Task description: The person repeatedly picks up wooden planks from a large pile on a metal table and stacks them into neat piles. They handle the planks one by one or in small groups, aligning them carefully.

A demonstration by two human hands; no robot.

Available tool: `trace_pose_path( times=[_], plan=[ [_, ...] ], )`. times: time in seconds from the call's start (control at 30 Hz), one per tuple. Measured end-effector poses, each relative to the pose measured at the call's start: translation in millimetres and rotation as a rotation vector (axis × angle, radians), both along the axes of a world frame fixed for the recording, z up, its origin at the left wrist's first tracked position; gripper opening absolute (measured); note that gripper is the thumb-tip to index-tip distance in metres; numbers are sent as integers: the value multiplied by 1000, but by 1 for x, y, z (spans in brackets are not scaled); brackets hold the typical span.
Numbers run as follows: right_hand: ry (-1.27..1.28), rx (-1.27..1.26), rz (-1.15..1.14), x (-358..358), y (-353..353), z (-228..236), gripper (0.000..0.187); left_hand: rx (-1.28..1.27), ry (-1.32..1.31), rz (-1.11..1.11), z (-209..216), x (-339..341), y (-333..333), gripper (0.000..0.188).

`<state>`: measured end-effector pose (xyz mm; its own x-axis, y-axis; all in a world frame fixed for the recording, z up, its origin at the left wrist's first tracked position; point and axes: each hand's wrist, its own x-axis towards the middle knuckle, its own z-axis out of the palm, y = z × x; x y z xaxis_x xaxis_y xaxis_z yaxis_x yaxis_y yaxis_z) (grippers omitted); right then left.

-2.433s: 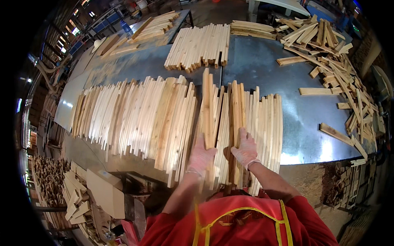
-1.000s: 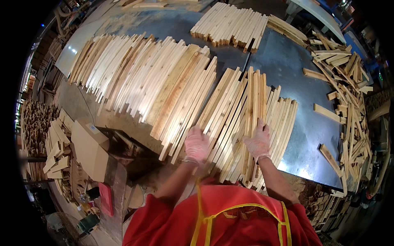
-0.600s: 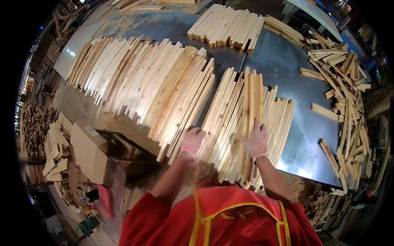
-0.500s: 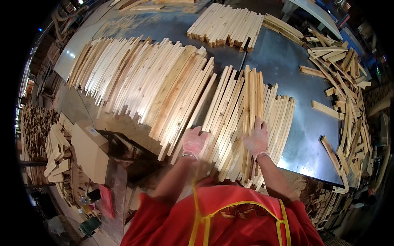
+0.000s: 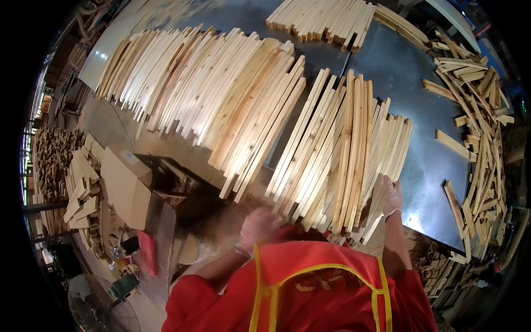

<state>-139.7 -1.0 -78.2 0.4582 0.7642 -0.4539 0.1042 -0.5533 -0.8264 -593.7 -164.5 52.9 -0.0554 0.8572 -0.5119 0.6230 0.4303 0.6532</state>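
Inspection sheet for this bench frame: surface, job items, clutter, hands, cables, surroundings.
Surface: dark metal table, glossy, bare patches between piles.
Job's things: near slat bundle fanned at the table's front edge; wide slat pile to its left; far stack.
Clutter: loose offcuts along the right side.
Grippers: left hand gloved, at the bundle's near ends; right hand gloved, on the bundle's right edge.
Cables: nothing seen.
Surroundings: scrap wood heap, fan lower left.
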Motion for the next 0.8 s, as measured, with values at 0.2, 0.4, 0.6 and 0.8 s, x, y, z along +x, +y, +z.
trace_pose_path(
  times=[0.2, 0.4, 0.6, 0.8],
  plan=[
    [208, -18, 114, -66, 11, 41, 104, -202, -508, 364, -119, -19, -94, 51],
    [239, 21, 194, -66, 3, 35, 83, -154, -1156, 968, -127, 19, -12, 69],
    [31, 13, 296, -43, 2, 4, 83, -217, -1589, 1033, -129, 16, -12, 73],
    [-90, -43, 368, -52, 3, 26, 88, -115, -610, 629, -36, 10, 11, 63]
  ],
)
